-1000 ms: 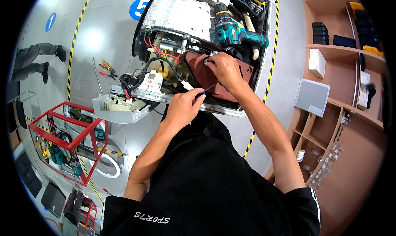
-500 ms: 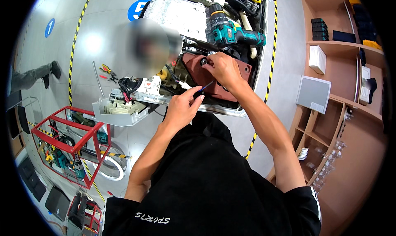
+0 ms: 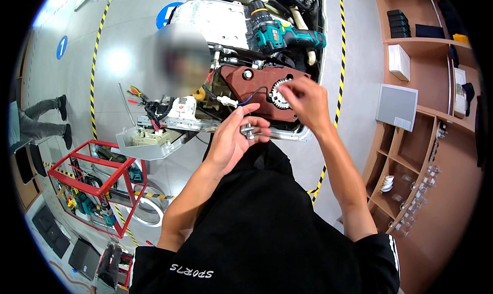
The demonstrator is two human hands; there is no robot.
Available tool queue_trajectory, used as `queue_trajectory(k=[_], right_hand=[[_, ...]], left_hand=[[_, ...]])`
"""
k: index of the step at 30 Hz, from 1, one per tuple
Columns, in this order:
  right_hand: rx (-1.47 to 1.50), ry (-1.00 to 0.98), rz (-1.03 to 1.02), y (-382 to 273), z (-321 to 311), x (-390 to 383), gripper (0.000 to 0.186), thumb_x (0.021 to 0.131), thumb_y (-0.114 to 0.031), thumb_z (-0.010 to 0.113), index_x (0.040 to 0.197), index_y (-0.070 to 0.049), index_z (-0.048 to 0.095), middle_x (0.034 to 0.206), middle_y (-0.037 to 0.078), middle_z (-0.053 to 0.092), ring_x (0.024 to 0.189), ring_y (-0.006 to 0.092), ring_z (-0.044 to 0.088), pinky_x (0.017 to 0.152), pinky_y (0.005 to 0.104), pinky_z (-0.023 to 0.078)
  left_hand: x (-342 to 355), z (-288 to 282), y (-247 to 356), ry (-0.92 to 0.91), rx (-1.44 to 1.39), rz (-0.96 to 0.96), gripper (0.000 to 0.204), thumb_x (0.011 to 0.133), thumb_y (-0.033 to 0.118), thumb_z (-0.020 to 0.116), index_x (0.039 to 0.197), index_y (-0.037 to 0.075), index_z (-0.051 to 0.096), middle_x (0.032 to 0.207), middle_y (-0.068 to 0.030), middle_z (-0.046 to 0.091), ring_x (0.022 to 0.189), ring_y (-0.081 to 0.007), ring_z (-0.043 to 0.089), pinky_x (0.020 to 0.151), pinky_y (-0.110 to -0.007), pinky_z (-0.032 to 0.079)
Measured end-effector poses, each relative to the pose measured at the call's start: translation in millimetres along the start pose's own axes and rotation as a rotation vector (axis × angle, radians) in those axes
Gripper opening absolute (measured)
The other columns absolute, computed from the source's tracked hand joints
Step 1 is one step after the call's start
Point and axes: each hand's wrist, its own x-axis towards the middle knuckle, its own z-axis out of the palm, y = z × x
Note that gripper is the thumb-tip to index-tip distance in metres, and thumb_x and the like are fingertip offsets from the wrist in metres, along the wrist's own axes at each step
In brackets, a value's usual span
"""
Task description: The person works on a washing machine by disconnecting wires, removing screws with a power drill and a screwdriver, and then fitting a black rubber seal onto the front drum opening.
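My left hand (image 3: 233,140), palm up with curled fingers, holds shiny metal bolts (image 3: 248,131) in front of the machine. Over the right part of a reddish-brown plate (image 3: 262,80) is my right hand (image 3: 306,103), slightly blurred, its fingers bent in; whatever it may hold is hidden. It partly covers a white toothed wheel (image 3: 279,96) set in the plate. A silver bolt head (image 3: 247,74) shows at the plate's upper left. Blue and dark wires run from a white connector (image 3: 226,101) beside my left fingertips toward the wheel.
A teal cordless drill (image 3: 277,36) lies on the machine beyond the plate. Pliers (image 3: 136,92) and a metal rod (image 3: 126,104) are on the floor at left, near a red tool frame (image 3: 95,188). Wooden shelves (image 3: 411,96) stand at right. Another person's legs (image 3: 43,119) show far left.
My right hand has left the plate's upper-left hole, uncovering the bolt head, and moved right over the toothed wheel. My left hand has turned palm up, showing the bolts; the wires are no longer between its fingertips.
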Motion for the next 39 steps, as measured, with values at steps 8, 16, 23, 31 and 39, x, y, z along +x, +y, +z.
queue_trajectory(k=[8,16,23,31,39], right_hand=[[0.127,-0.096,-0.159,-16.7,-8.9,-72.2,0.032,0.066,-0.006,0.077,0.095,-0.005,0.064,0.090,0.009,0.062,0.071,0.0248,0.062,0.060,0.0329,0.052],[0.086,0.052,-0.101,-1.4,-7.4,-93.2,0.026,0.071,-0.001,0.072,0.096,-0.004,0.064,0.089,0.010,0.062,0.073,0.0258,0.064,0.061,0.0324,0.053],[-0.043,0.173,0.047,72.7,-34.4,-44.3,0.019,0.073,-0.003,0.070,0.091,-0.004,0.066,0.078,0.012,0.062,0.067,0.0258,0.061,0.059,0.0340,0.050],[-0.461,-0.047,-0.115,139.2,-12.4,6.6,0.007,0.077,-0.009,0.061,0.078,-0.004,0.065,0.081,0.011,0.062,0.077,0.0325,0.061,0.064,0.0418,0.049],[-0.521,-0.196,-0.100,145.2,-15.2,18.9,0.009,0.076,-0.012,0.062,0.074,-0.005,0.065,0.082,0.012,0.063,0.077,0.0335,0.061,0.065,0.0427,0.050]], left_hand=[[19.7,16.0,-21.2,-0.093,-0.124,-0.193,0.042,0.097,0.025,0.038,0.125,-0.005,0.046,0.125,-0.0169,0.052,0.112,-0.0236,0.051,0.096,-0.035,0.040],[25.9,18.9,-40.4,-0.073,-0.032,-0.178,0.040,0.092,0.006,0.044,0.130,-0.006,0.039,0.133,-0.0195,0.044,0.123,-0.0252,0.044,0.102,-0.037,0.036],[29.4,14.4,-44.6,0.025,0.060,-0.126,0.034,0.093,0.006,0.045,0.124,-0.005,0.041,0.128,-0.0249,0.047,0.122,-0.0317,0.048,0.102,-0.039,0.041],[20.0,7.5,-43.6,0.081,0.128,-0.076,0.030,0.093,0.007,0.045,0.121,-0.005,0.043,0.125,-0.0264,0.049,0.118,-0.0333,0.051,0.098,-0.039,0.045],[20.9,6.3,-45.3,0.074,0.135,-0.060,0.029,0.094,0.008,0.044,0.120,-0.004,0.044,0.122,-0.0260,0.052,0.115,-0.0329,0.053,0.097,-0.039,0.046]])
